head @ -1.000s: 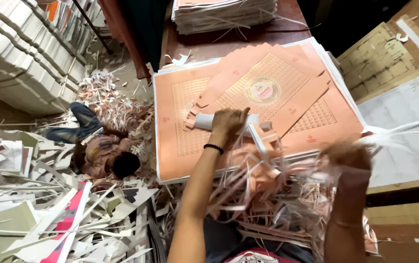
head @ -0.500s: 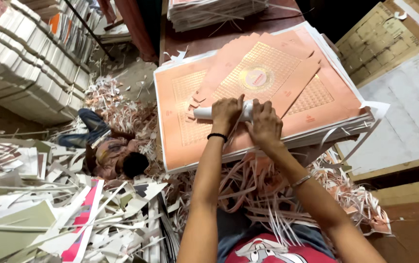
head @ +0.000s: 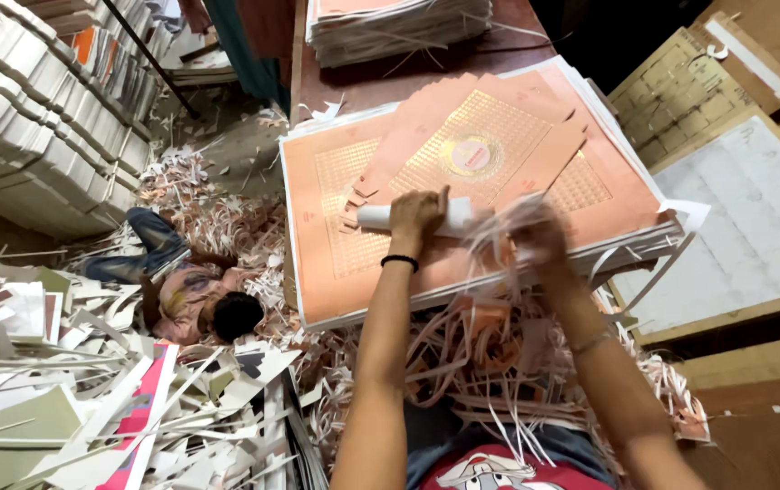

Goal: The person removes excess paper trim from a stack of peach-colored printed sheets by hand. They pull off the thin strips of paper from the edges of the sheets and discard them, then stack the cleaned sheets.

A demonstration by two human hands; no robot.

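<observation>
Gripping a white roll point(head: 374, 216), left hand point(head: 414, 214) rests on peach printed sheets point(head: 336, 172).

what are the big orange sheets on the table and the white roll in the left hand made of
The stack of large orange printed sheets looks like thin matte cardboard: flat, stiff, die-cut into flaps, with white layered edges and a shinier gold round emblem. The white cylindrical roll gripped by the left hand seems to be rolled paper or card, though its smooth surface could be plastic. The curled orange and white trimmings below look like the same card.
</observation>
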